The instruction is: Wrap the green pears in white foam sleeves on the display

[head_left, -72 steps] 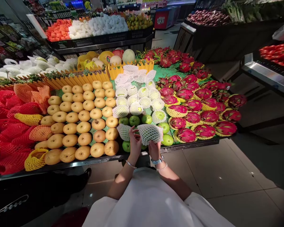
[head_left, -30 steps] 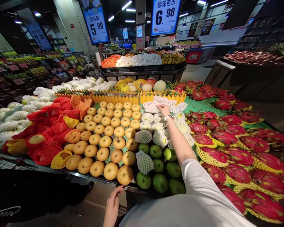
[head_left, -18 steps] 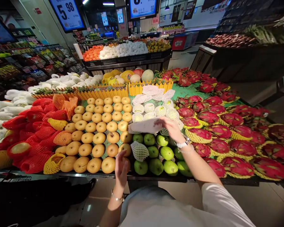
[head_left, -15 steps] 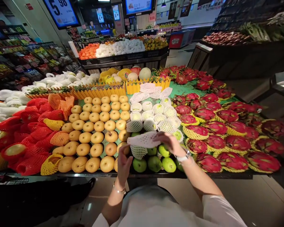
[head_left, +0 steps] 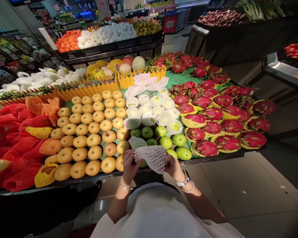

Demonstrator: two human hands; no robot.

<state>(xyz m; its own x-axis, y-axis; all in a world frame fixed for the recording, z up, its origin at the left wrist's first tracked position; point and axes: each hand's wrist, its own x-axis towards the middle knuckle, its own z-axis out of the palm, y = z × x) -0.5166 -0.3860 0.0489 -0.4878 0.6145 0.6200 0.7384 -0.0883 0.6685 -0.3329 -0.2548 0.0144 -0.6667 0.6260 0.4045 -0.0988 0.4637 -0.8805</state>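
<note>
A white foam net sleeve (head_left: 152, 158) is stretched between my two hands over the front edge of the fruit stand. My left hand (head_left: 130, 165) pinches its left end, and my right hand (head_left: 173, 168) grips its right end. The sleeve looks flattened and wide. Just behind it lie bare green fruits (head_left: 166, 142), several in loose rows. Another foam net (head_left: 137, 142) rests beside my left hand, partly hidden by the held sleeve. Farther back, green fruits in white foam nets (head_left: 149, 119) sit close together, with loose flat sleeves (head_left: 145, 82) behind them.
Rows of brown-yellow pears (head_left: 94, 139) fill the left side. Red foam nets (head_left: 24, 148) pile up at far left. Dragon fruits (head_left: 227, 143) in yellow nets lie on the right. A low yellow fence (head_left: 89, 88) borders the back; melons (head_left: 138, 63) stand behind it.
My right hand has come down and closer to me, and the sleeve now hangs spread between both hands. The view has tilted downward and shifted right.
</note>
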